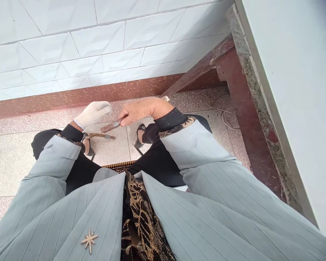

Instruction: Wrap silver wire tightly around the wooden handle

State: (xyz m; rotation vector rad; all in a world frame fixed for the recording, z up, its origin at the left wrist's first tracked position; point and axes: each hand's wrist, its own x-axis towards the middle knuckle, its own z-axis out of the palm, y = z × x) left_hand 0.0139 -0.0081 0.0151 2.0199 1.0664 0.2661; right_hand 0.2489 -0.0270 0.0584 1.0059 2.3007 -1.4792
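My right hand is bare and closed around a short brown tool. A silvery wire-like wrap circles the tool beside my fingers, and its flat, worn brown end points left. Close by on the left, my left hand wears a white knit glove. Its fingers are curled, and what they may hold is hidden. Below the gloved hand, a second brown stick-like tool with a similar metal wrap shows near my left shoe; whether it rests on the floor I cannot tell.
A white tiled wall with a reddish-brown skirting stands ahead. On the right rises a dark red frame with a rough edge beside a white surface. A thin cable loops on the speckled floor.
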